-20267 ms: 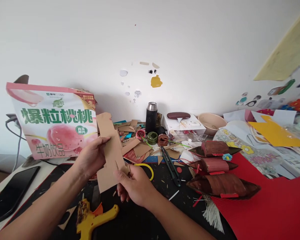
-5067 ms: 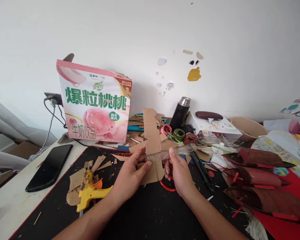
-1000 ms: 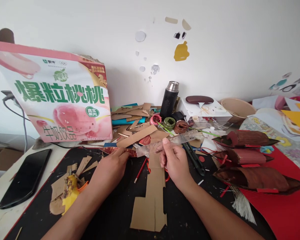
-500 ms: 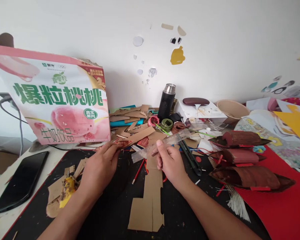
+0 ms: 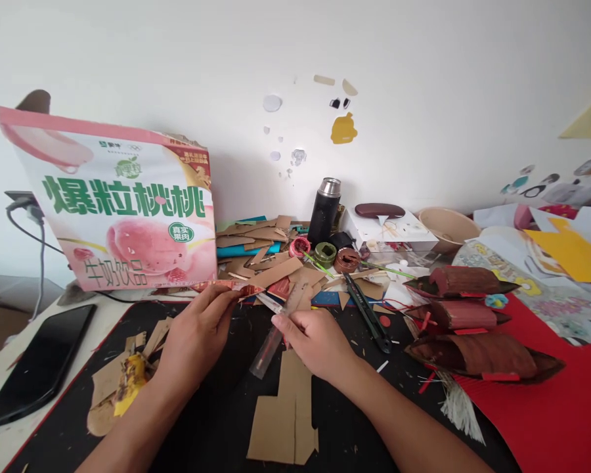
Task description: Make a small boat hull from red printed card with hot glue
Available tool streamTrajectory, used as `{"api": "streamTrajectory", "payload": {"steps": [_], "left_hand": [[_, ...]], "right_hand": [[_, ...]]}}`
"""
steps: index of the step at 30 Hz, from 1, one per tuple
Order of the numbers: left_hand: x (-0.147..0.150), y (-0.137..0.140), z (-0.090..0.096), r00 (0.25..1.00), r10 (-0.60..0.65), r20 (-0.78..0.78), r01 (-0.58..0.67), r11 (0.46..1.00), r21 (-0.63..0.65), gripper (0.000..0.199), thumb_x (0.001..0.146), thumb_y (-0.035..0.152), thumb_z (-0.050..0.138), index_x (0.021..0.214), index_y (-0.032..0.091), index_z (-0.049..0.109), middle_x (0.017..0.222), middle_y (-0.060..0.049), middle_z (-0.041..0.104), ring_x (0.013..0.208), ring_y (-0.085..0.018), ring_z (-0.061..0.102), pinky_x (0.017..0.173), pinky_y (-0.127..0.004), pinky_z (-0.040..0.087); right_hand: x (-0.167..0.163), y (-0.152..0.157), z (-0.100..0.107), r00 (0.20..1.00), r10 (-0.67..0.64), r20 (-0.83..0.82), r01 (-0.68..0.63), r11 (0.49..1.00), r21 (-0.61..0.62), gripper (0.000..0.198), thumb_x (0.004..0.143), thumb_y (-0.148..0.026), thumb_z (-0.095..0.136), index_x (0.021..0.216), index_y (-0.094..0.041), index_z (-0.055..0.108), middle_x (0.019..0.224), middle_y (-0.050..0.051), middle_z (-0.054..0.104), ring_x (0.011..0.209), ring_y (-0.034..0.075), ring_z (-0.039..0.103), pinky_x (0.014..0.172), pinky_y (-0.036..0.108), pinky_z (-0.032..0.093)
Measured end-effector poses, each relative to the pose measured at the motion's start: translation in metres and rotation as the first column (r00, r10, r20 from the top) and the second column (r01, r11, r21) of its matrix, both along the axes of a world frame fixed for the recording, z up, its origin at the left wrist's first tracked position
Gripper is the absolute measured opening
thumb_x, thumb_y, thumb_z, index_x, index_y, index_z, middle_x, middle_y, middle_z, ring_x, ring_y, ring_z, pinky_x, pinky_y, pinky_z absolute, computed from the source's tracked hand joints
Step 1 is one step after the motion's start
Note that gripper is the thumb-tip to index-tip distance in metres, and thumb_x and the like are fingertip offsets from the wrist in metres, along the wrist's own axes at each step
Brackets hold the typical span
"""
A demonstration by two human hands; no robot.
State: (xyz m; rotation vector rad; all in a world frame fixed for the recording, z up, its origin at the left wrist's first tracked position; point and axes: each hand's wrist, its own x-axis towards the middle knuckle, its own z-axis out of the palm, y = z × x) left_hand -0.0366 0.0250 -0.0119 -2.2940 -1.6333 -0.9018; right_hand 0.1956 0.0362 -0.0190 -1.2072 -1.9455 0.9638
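Note:
My right hand (image 5: 320, 338) is closed on a clear plastic ruler (image 5: 264, 355), which slants down over a cut piece of brown cardboard (image 5: 282, 427) on the black mat. My left hand (image 5: 201, 328) has its fingers pinched at a cardboard strip (image 5: 278, 270) with a red printed end; the fingertips are partly hidden. A black utility knife (image 5: 367, 315) lies beyond my right hand. Left of my left forearm rest cardboard scraps with a yellow, brown-smeared piece (image 5: 131, 384).
A large peach drink carton (image 5: 128, 217) stands at the left, behind a black phone (image 5: 39, 361). Cardboard scraps, open paint jars (image 5: 325, 254) and a black thermos (image 5: 325, 213) fill the back. Several brown boat models (image 5: 487, 355) sit at the right by red paper (image 5: 546, 407).
My right hand has swung the ruler from nearly level to a steep slant, lowering its near end toward the cardboard. The left hand keeps its pinch. The whole view has shifted slightly.

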Motion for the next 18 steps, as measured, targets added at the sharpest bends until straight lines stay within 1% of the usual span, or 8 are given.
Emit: {"api": "streamTrajectory", "payload": {"steps": [2,4,6,8,11,13,16,18], "left_hand": [[0.0,0.0,-0.001,0.999,-0.024,-0.03,0.025,0.999,0.021,0.029,0.106,0.019,0.049,0.117,0.017,0.075,0.114,-0.011,0.078,0.1,-0.023,0.077,0.089,-0.032,0.061],[-0.001,0.0,-0.003,0.996,-0.062,-0.063,0.065,0.997,0.044,0.029,0.104,0.015,0.049,0.117,0.017,0.075,0.114,-0.011,0.078,0.101,-0.023,0.076,0.09,-0.031,0.061],[-0.002,-0.001,-0.003,0.989,-0.117,-0.087,0.121,0.992,0.048,0.031,0.103,0.012,0.049,0.117,0.018,0.075,0.114,-0.012,0.078,0.103,-0.023,0.075,0.092,-0.032,0.061],[-0.002,-0.002,-0.003,0.983,-0.162,-0.091,0.166,0.985,0.038,0.032,0.103,0.012,0.048,0.117,0.019,0.076,0.114,-0.011,0.077,0.104,-0.023,0.075,0.092,-0.032,0.061],[-0.001,-0.004,-0.002,0.973,-0.214,-0.091,0.216,0.976,0.009,0.036,0.101,0.011,0.047,0.117,0.024,0.076,0.115,-0.01,0.077,0.104,-0.023,0.074,0.09,-0.033,0.062],[0.001,-0.006,-0.001,0.959,-0.264,-0.102,0.263,0.964,-0.026,0.038,0.1,0.009,0.047,0.118,0.025,0.077,0.117,-0.009,0.077,0.106,-0.023,0.072,0.092,-0.034,0.062],[0.006,-0.008,0.001,0.932,-0.344,-0.115,0.338,0.939,-0.066,0.041,0.099,0.007,0.045,0.121,0.024,0.075,0.118,-0.01,0.076,0.109,-0.023,0.07,0.095,-0.034,0.06],[0.01,-0.01,0.001,0.92,-0.377,-0.106,0.37,0.926,-0.078,0.041,0.1,0.006,0.044,0.124,0.023,0.074,0.118,-0.01,0.075,0.11,-0.023,0.069,0.096,-0.033,0.059]], "right_hand": [[0.0,0.0,0.001,1.0,-0.023,-0.018,0.023,1.0,0.019,0.062,0.105,-0.057,0.05,0.056,-0.021,0.054,0.05,-0.001,0.054,0.05,0.014,0.049,0.052,0.027,0.026],[0.0,-0.001,0.001,0.997,-0.029,-0.065,0.028,0.999,-0.021,0.058,0.105,-0.058,0.05,0.061,-0.021,0.054,0.05,-0.002,0.052,0.05,0.013,0.049,0.051,0.026,0.029],[0.0,-0.001,0.0,0.987,-0.028,-0.156,0.008,0.992,-0.127,0.053,0.104,-0.06,0.051,0.07,-0.021,0.058,0.05,-0.004,0.052,0.047,0.013,0.05,0.05,0.024,0.032],[-0.001,0.0,-0.002,0.956,-0.038,-0.291,-0.04,0.966,-0.257,0.051,0.103,-0.065,0.051,0.079,-0.021,0.061,0.054,-0.005,0.054,0.045,0.012,0.051,0.048,0.023,0.037],[-0.003,0.003,-0.006,0.889,-0.066,-0.453,-0.119,0.922,-0.368,0.055,0.099,-0.073,0.052,0.084,-0.02,0.06,0.061,-0.005,0.058,0.043,0.01,0.053,0.045,0.021,0.039],[-0.004,0.004,-0.007,0.873,-0.069,-0.483,-0.145,0.909,-0.392,0.056,0.096,-0.074,0.054,0.087,-0.02,0.062,0.062,-0.005,0.058,0.042,0.009,0.054,0.042,0.02,0.038],[-0.006,0.003,-0.008,0.889,-0.058,-0.454,-0.148,0.902,-0.406,0.052,0.095,-0.071,0.06,0.1,-0.02,0.067,0.062,-0.007,0.057,0.041,0.009,0.053,0.04,0.019,0.039],[-0.007,0.002,-0.01,0.904,-0.042,-0.426,-0.148,0.903,-0.403,0.048,0.095,-0.068,0.063,0.103,-0.02,0.068,0.061,-0.007,0.058,0.04,0.01,0.053,0.04,0.019,0.041]]}}
